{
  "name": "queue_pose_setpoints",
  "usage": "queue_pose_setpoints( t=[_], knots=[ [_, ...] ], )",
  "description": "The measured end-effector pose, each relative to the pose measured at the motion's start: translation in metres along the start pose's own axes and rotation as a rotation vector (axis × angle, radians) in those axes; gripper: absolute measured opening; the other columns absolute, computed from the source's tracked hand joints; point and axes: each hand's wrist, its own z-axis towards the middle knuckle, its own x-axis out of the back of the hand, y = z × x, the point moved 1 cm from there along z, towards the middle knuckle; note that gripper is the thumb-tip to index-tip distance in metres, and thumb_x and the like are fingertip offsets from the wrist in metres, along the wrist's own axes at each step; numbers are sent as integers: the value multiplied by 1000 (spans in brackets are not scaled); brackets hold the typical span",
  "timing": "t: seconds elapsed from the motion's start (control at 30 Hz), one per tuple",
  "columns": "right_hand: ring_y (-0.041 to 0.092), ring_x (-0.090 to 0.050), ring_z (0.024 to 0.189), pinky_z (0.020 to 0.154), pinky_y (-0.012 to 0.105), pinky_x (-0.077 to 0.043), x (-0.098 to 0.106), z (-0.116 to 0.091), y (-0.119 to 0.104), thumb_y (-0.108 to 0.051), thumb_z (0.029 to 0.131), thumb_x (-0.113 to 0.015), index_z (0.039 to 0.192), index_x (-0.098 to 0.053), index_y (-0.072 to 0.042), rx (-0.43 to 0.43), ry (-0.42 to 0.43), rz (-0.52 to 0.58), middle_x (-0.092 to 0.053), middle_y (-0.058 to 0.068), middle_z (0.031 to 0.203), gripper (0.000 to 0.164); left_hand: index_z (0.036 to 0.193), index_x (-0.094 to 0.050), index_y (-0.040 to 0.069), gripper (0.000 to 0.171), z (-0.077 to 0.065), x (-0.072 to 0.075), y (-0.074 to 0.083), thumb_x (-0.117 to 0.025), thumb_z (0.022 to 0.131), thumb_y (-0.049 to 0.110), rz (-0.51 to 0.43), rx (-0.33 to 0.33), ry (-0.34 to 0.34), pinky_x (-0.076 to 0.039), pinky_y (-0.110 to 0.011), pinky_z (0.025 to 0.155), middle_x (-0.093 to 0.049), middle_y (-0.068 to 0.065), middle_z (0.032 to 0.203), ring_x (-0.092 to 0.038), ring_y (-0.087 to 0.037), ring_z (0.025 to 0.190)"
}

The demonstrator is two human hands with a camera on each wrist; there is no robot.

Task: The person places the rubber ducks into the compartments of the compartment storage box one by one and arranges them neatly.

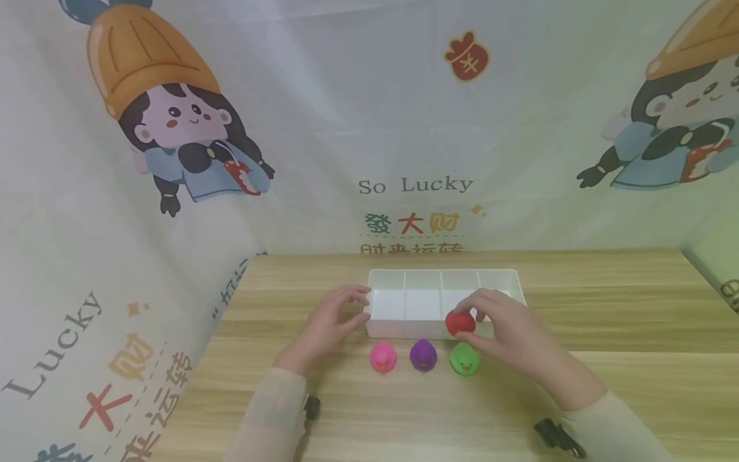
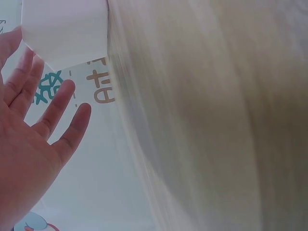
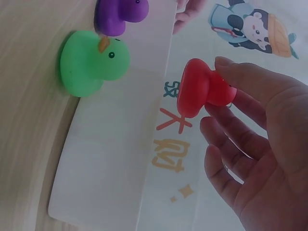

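Observation:
My right hand (image 1: 510, 330) pinches a red rubber duck (image 3: 195, 89) between thumb and fingers, over the front wall of a white tray (image 1: 398, 329) with compartments. At the tray's left end my left hand (image 1: 324, 324) has its fingertips right at the wall, fingers spread and loosely bent; in the left wrist view that hand (image 2: 33, 125) holds nothing. Along the front of the tray sit a pink rubber duck (image 1: 383, 357), a purple rubber duck (image 1: 423, 355) and a green rubber duck (image 1: 464, 359), side by side. The right hand covers part of the tray's right end.
Everything stands on a wooden table (image 1: 369, 417). Behind it hangs a white printed cloth (image 1: 323, 128) with cartoon figures and lettering, which also covers the left side. Dark straps (image 1: 559, 437) show at the wrists.

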Motion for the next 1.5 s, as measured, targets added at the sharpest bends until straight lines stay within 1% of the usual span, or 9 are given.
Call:
queue_pose_setpoints(
  t=[0.1, 0.33, 0.47, 0.63, 0.77, 1.0, 1.27, 1.5],
  knots=[
    [6, -50, 79, 67, 22, -44, 0, 5, -2, -32, 72, -72, 95, -58, -25, 8, 3, -13, -54, -17, 91, 27, 97, -55, 21, 19, 0, 0, 0, -64, 81, 26, 2, -4, -5, -28, -40, 98, -45, 13, 125, -35, -10, 118],
    [3, -50, 80, 69, 21, -44, -4, 16, -8, -32, 73, -71, 94, -59, -25, 19, -2, -5, -54, -17, 88, 25, 99, -55, 22, 20, 0, -1, 0, -63, 81, 30, 23, 18, -8, -28, -41, 98, -44, 14, 125, -33, -9, 118],
    [3, -49, 80, 69, 23, -45, -8, 21, -10, -32, 73, -71, 94, -59, -26, 21, 0, 2, -54, -17, 89, 25, 99, -55, 21, 20, 0, -1, 0, -63, 82, 29, 15, 3, -6, -27, -42, 98, -44, 12, 125, -34, -10, 118],
    [3, -49, 79, 68, 20, -43, -12, 27, -10, -33, 73, -71, 93, -59, -26, 24, 0, -6, -54, -17, 88, 25, 98, -55, 24, 19, 0, 0, -1, -63, 81, 30, 27, 0, -1, -28, -39, 98, -44, 14, 125, -34, -9, 118],
    [5, -50, 78, 67, 20, -43, -16, 31, -10, -32, 73, -71, 93, -60, -24, 34, 5, -4, -54, -16, 87, 25, 98, -55, 24, 20, 0, -1, -2, -64, 81, 30, 42, 1, 2, -28, -37, 98, -44, 16, 124, -34, -6, 117],
    [4, -50, 77, 67, 20, -42, -21, 36, -11, -32, 72, -72, 91, -60, -25, 22, 28, -8, -53, -17, 85, 24, 97, -55, 24, 20, 1, -1, -4, -65, 80, 28, 65, -22, 17, -28, -33, 98, -45, 17, 123, -33, -2, 116],
    [6, -50, 76, 66, 20, -42, -27, 45, -14, -32, 70, -73, 92, -60, -24, 6, 16, -18, -54, -16, 84, 27, 98, -55, 22, 20, 1, 1, -3, -65, 80, 27, 60, -34, 16, -27, -34, 98, -45, 16, 123, -33, -4, 116],
    [8, -51, 77, 66, 21, -42, -32, 51, -17, -32, 70, -73, 92, -60, -24, 2, 4, -43, -55, -16, 87, 26, 98, -55, 24, 20, 2, 0, -5, -65, 81, 26, 48, -31, 4, -28, -35, 98, -45, 14, 123, -33, -5, 116]
  ],
)
